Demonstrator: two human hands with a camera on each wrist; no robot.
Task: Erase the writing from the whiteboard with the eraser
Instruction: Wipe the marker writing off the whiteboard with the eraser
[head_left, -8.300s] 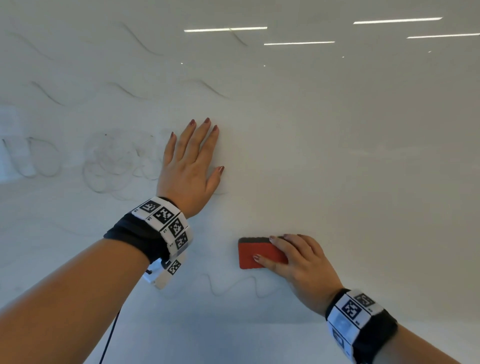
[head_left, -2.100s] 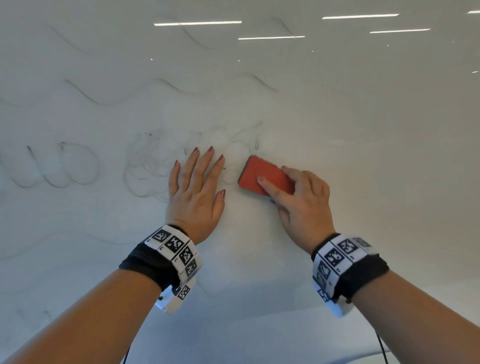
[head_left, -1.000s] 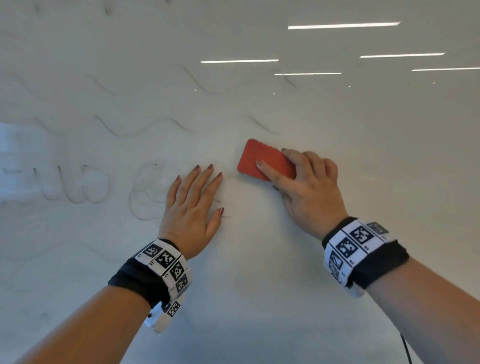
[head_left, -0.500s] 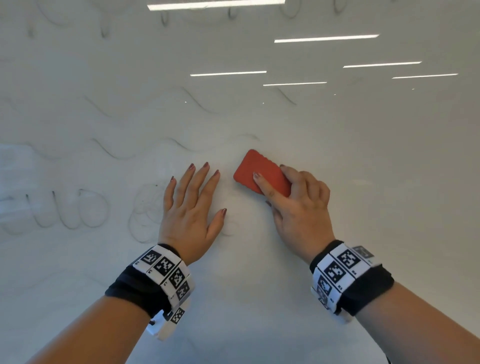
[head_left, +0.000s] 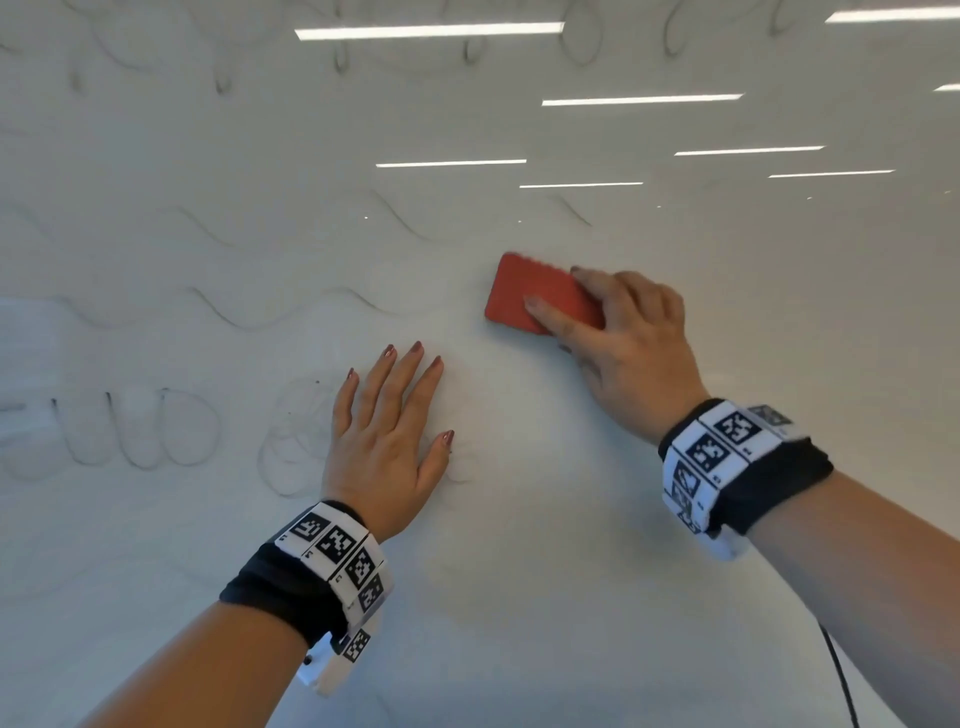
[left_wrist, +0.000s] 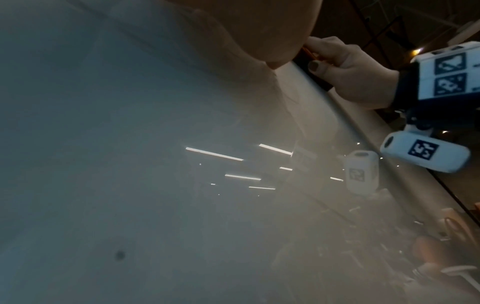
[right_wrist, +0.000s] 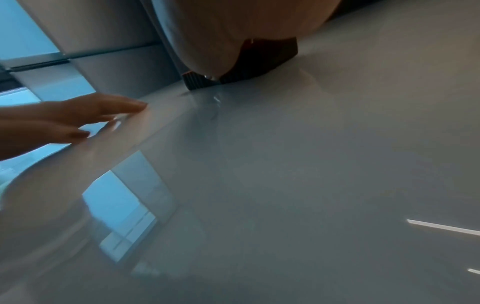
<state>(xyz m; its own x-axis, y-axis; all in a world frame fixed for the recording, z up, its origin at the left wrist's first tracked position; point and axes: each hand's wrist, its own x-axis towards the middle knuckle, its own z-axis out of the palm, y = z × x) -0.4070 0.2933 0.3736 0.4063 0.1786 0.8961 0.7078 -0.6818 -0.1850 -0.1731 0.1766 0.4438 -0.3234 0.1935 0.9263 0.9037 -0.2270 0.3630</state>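
Observation:
A red eraser lies flat against the whiteboard, and my right hand grips it from the right, thumb across its red back. In the right wrist view the eraser shows under my palm as a dark block touching the board. My left hand rests flat on the board, fingers straight and spread, below and left of the eraser. Faint wavy lines run left of the eraser. Smudged loops and scribbles lie left of my left hand.
More faded loops cross the top of the board. Ceiling lights reflect as bright bars on the glossy surface. A thin black cable hangs at the lower right. In the left wrist view the board's right edge shows.
My right hand has slid the eraser up and to the right, away from my left hand. The left hand stays flat on the board. More writing has come into view at the top.

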